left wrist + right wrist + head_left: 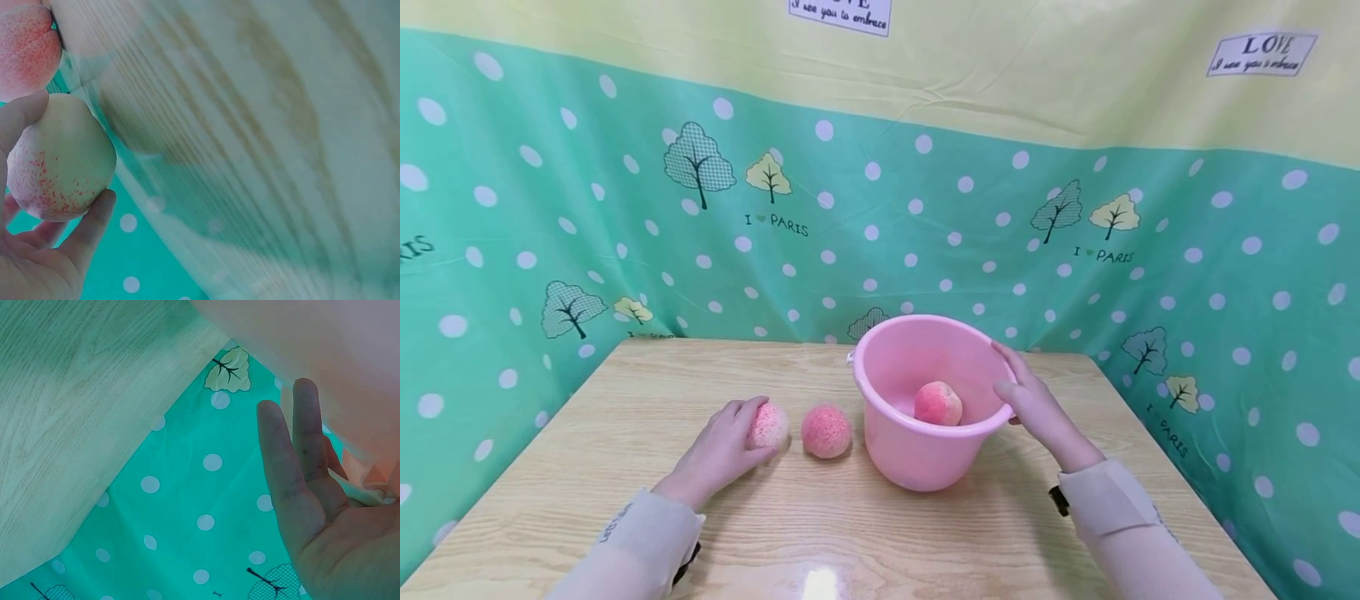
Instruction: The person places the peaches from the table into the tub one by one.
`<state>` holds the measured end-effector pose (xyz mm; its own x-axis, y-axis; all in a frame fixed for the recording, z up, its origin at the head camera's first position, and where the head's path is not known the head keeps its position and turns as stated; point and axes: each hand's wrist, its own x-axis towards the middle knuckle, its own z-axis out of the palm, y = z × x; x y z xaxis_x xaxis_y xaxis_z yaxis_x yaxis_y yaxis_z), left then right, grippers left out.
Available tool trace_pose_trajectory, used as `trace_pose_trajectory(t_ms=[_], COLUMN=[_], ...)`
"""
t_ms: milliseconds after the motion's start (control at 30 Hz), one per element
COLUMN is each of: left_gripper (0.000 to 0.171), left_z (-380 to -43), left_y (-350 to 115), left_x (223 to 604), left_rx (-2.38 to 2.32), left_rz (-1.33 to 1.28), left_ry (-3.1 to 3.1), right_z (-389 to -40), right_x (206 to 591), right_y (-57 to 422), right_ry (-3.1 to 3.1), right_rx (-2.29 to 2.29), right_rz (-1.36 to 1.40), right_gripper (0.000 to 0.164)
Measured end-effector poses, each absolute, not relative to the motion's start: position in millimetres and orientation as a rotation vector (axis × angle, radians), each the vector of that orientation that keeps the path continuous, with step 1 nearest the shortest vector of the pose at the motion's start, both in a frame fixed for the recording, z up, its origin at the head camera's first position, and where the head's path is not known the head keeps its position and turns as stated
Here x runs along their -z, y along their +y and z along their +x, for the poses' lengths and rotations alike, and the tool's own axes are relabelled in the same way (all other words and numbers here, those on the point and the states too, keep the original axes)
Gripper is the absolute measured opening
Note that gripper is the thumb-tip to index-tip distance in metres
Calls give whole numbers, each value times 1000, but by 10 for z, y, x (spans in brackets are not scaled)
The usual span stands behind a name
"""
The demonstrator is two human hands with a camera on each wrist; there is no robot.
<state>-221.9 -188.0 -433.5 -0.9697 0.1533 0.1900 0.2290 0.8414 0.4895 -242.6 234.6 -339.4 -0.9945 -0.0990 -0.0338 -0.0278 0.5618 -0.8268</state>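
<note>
My left hand [718, 450] grips a pale peach with red speckles [768, 427], low at the table's left half. In the left wrist view, fingers and thumb curl round this peach [65, 159]. A pinker peach [827, 432] sits between that hand and a pink bucket [917, 454]; it also shows at the upper left corner of the left wrist view. Another peach [938, 404] lies inside the bucket. My right hand [1041, 408] holds the bucket's right rim, thumb over the inside. Two fingers [278, 456] stretch along its outer wall in the right wrist view.
The wooden table [790, 533] carries everything. A green and yellow curtain [917, 208] with dots and trees hangs behind it and along both sides. The bucket's handle joint [851, 358] sticks out at its left rim.
</note>
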Motion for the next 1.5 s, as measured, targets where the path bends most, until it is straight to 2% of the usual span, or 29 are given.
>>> trace_pose_trajectory(t_ms=[1500], left_gripper=[76], left_z=[-2176], left_y=[-1861], left_x=[4146], left_rx=[703], left_rz=[-327], left_ry=[-2821], right_z=[-2421], right_x=[3398], right_y=[2361], right_ry=[2709], right_rx=[1431], right_rz=[-102], right_gripper=[70])
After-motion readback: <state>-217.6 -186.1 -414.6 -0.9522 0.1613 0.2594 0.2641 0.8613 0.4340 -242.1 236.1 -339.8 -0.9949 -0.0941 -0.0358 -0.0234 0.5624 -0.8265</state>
